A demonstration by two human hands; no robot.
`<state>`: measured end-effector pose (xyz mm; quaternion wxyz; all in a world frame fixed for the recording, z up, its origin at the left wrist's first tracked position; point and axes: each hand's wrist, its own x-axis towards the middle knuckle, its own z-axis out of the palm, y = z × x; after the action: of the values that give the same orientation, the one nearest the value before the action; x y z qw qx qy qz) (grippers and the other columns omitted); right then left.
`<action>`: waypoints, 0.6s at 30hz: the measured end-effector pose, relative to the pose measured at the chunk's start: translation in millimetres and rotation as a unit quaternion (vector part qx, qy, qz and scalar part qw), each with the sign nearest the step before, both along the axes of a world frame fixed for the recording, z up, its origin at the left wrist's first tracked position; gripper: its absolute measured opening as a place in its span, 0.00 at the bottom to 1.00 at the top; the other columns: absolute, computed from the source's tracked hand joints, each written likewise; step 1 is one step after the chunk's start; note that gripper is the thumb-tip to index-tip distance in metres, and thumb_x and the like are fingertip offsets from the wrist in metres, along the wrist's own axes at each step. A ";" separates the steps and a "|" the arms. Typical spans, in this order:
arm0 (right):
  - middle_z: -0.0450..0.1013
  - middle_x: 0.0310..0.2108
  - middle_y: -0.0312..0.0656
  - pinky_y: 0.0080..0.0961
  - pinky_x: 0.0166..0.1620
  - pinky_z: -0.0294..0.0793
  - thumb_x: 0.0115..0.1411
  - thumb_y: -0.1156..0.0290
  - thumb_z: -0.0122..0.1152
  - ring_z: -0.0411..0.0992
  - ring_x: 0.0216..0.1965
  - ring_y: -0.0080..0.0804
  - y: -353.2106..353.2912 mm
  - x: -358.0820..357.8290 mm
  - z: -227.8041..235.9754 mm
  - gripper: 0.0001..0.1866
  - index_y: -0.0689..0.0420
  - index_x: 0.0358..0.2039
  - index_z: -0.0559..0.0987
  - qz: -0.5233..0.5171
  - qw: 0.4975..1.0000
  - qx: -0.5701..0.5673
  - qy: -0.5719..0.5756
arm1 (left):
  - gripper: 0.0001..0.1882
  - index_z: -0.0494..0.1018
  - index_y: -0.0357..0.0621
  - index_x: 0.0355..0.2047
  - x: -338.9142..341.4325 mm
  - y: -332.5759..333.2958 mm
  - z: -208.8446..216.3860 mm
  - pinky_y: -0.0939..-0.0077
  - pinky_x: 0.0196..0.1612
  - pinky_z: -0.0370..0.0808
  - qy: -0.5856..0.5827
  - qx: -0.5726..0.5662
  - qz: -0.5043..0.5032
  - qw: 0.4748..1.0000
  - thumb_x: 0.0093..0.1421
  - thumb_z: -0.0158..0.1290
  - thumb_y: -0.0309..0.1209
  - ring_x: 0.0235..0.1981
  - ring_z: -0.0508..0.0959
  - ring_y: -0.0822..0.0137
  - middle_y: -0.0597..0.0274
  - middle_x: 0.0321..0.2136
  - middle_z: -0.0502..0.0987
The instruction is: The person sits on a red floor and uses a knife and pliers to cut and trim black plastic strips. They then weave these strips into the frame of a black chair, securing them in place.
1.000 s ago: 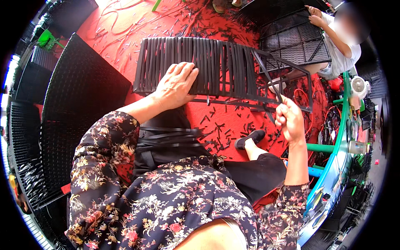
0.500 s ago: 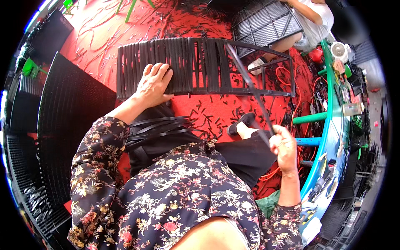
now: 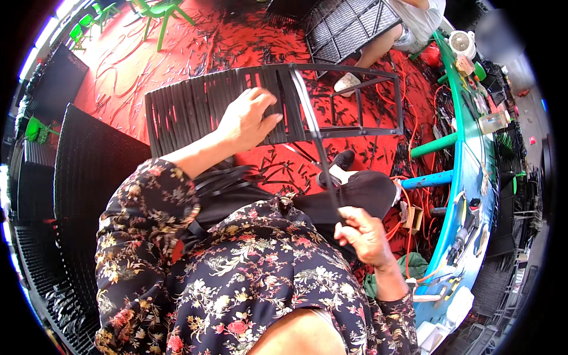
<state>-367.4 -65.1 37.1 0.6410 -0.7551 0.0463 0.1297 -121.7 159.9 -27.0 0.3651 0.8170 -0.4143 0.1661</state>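
Note:
A black frame lies across my front, its left part wound with flat black strips and its right end showing bare bars. Over the wound strips is my left hand, fingers loosely bent and thumb apart, with nothing visible in it. Lower right, my right hand is closed on a long flat black strip. That strip runs taut up to the frame's far bar, beside the last wound turns. More loose black strips lie across my lap.
A person sits at the upper right behind a black woven panel. Dark woven panels stand at left. A green-blue bench with tools and a small fan runs along the right. Strip scraps litter the red floor.
My left hand has lifted from lying flat and shifted right along the frame. My right hand has moved left and lower with the strip. The view has shifted, too.

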 end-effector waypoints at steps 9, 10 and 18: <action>0.73 0.25 0.40 0.19 0.30 0.71 0.58 0.75 0.50 0.70 0.23 0.21 -10.0 -19.2 -27.8 0.15 0.65 0.46 0.69 0.023 0.998 -0.052 -0.009 | 0.15 0.69 0.35 0.42 -16.4 -57.5 49.3 0.73 0.45 0.67 0.176 -0.038 -0.098 0.979 0.55 0.47 0.27 0.41 0.71 0.65 0.54 0.39 0.72; 0.73 0.26 0.41 0.20 0.31 0.71 0.57 0.77 0.48 0.70 0.24 0.23 -12.9 -21.1 -34.2 0.16 0.61 0.47 0.68 0.000 0.999 -0.044 0.024 | 0.18 0.68 0.34 0.45 -41.8 -56.4 56.1 0.71 0.48 0.66 0.383 -0.087 -0.238 0.888 0.59 0.45 0.35 0.44 0.71 0.65 0.54 0.42 0.72; 0.71 0.24 0.40 0.16 0.28 0.70 0.57 0.79 0.48 0.68 0.23 0.19 -4.3 -28.2 -68.9 0.13 0.65 0.44 0.67 -0.072 0.994 0.039 0.078 | 0.40 0.57 0.26 0.52 -187.9 -52.8 153.1 0.64 0.51 0.66 0.549 -0.319 -0.682 0.363 0.55 0.45 0.54 0.48 0.69 0.57 0.43 0.46 0.67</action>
<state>-395.6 -69.4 -31.8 0.6724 -0.7115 0.1449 0.1436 -309.5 107.0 126.1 0.7337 -0.0110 -0.4546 -0.5049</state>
